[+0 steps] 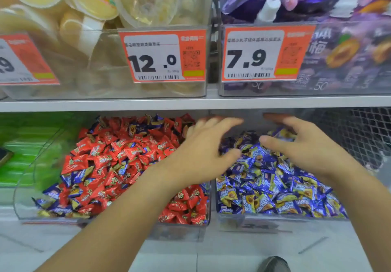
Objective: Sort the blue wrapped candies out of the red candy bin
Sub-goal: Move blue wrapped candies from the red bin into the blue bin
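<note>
Blue candies mixed among reds low in left-centre bin, well left of both hands. Left hand and right hand spread wide, empty, above blue bin, centre frame.

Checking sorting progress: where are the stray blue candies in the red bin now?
Head view: blue candies cluster along the red candy bin's front-left edge, a few more at its back, left of both hands.
</note>
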`<action>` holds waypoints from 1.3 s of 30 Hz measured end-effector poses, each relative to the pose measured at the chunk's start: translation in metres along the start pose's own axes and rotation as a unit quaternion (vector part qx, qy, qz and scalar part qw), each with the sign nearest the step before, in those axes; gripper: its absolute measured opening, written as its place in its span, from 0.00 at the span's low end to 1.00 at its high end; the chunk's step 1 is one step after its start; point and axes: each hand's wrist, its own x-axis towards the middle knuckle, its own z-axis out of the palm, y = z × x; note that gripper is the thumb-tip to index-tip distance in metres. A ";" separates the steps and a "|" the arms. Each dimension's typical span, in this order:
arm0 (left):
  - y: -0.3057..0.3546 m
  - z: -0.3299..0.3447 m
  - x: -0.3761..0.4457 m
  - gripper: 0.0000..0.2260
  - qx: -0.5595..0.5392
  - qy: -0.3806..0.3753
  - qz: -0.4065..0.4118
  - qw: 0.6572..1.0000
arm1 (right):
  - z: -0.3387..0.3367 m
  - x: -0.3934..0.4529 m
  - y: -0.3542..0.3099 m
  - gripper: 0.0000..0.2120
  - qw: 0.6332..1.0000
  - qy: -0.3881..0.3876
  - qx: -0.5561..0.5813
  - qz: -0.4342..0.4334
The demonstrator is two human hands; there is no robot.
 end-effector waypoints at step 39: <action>-0.164 -0.084 -0.108 0.32 0.062 0.022 -0.120 0.991 | 0.214 0.052 -0.095 0.30 0.876 -0.328 -0.255 -0.244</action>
